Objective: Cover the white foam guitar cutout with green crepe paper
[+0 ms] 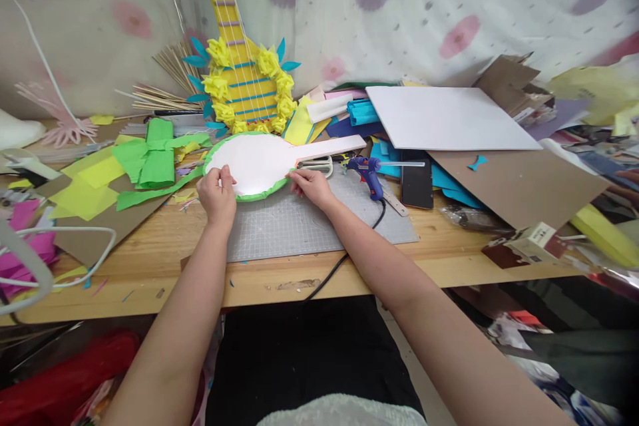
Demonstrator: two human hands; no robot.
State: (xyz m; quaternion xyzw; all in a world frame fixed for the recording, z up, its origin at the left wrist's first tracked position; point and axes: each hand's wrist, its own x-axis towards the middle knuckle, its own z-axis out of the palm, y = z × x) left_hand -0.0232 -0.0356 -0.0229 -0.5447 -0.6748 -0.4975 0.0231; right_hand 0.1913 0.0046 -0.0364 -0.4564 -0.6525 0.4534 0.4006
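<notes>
A white banjo-shaped board cutout [252,163], its round body edged with green crepe paper, is over the cutting mat [299,233] with its neck pointing right. My left hand [217,194] is closed on the near left part of the rim, thumb on the white face. At the lower right of the rim, close to where the neck begins, my right hand [310,186] pinches the green edging. A green crepe strip [154,193] trails left from the rim toward a green crepe roll [158,153]. Scissors [323,166] lie partly under the neck.
Right of my right hand sits a blue glue gun [367,173], its black cord [344,258] crossing the mat. Beyond are a phone [417,180] and a white board [449,116]. A yellow paper-flowered guitar [249,90] stands behind. A white lamp arm [22,253] juts in at left.
</notes>
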